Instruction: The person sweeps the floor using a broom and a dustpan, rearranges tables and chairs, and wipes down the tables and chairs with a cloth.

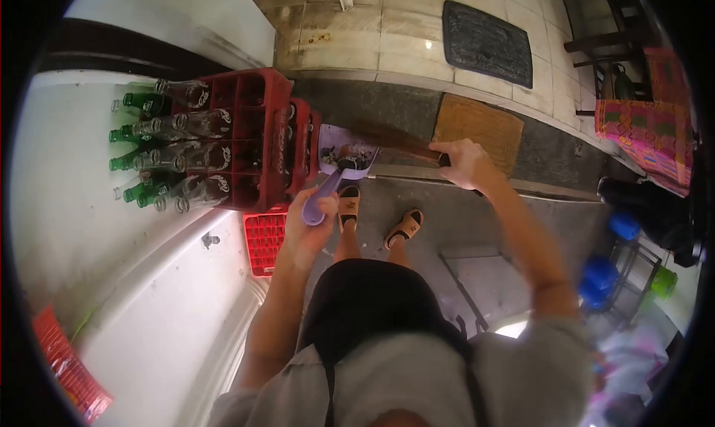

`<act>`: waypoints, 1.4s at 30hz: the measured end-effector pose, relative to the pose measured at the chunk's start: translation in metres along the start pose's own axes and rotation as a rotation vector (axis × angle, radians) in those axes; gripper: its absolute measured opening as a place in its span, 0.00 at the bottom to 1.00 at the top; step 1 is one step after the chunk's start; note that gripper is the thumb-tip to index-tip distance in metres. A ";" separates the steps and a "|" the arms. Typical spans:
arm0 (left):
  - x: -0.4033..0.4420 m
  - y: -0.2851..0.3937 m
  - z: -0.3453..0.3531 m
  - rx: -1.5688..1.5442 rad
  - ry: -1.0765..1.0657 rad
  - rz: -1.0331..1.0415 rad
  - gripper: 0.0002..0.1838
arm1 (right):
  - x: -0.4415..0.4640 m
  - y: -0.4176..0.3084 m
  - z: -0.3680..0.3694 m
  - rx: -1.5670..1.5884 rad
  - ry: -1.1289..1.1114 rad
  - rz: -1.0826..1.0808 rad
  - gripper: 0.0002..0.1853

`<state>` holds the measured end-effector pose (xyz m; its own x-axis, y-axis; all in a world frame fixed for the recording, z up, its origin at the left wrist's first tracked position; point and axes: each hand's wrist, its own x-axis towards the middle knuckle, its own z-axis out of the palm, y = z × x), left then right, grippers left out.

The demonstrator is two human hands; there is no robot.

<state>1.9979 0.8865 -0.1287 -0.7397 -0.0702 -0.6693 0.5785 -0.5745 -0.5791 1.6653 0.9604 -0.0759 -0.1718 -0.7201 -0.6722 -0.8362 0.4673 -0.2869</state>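
Note:
My left hand (307, 237) is closed round the handle of a purple dustpan (328, 138). Grey dust and bits of debris (350, 157) lie in the pan. In my right hand (467, 166) is the dark end of a brown hand brush (398, 142). Motion blurs the brush, and its far end reaches over the dustpan's edge; whether it touches the debris I cannot tell. Just left of the pan stands a stack of red bottle crates (277, 140), the top one holding several clear and green glass bottles (186, 157).
Another red crate (266, 242) stands low beside a white wall (182, 278). A brown mat (477, 133) and a dark mat (488, 43) lie on the floor ahead. To the right are a patterned pink cloth (648, 133), a metal rack (633, 271) and blue containers (598, 280).

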 end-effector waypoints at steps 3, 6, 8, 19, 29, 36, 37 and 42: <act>0.006 -0.003 -0.004 0.094 0.013 0.064 0.19 | 0.025 -0.007 0.012 0.018 0.087 -0.011 0.28; 0.009 -0.013 -0.003 0.192 0.028 0.028 0.19 | 0.076 -0.012 0.081 0.079 0.015 0.230 0.27; 0.005 -0.022 -0.003 0.315 0.096 0.076 0.19 | 0.075 -0.013 0.129 -0.009 -0.100 0.194 0.26; -0.038 0.001 0.061 0.964 0.203 0.229 0.13 | -0.078 -0.008 -0.010 -0.002 0.054 -0.107 0.27; -0.046 -0.003 0.097 1.289 0.346 0.714 0.15 | 0.093 -0.070 -0.018 -0.070 0.099 -0.480 0.24; -0.085 -0.070 0.022 1.386 0.507 1.286 0.37 | 0.192 -0.145 0.078 0.089 0.168 -0.705 0.34; -0.090 -0.082 -0.010 1.442 0.532 1.380 0.36 | 0.192 -0.162 0.075 0.046 0.142 -0.702 0.34; -0.112 -0.150 -0.193 1.524 0.895 0.985 0.29 | 0.293 -0.154 0.121 -0.018 0.095 -0.898 0.41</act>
<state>2.0604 1.1378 -0.0572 0.2063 -0.6584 -0.7238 -0.4601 -0.7181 0.5221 1.8065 0.7396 -0.3112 0.5081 -0.8496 -0.1410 -0.6844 -0.2989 -0.6650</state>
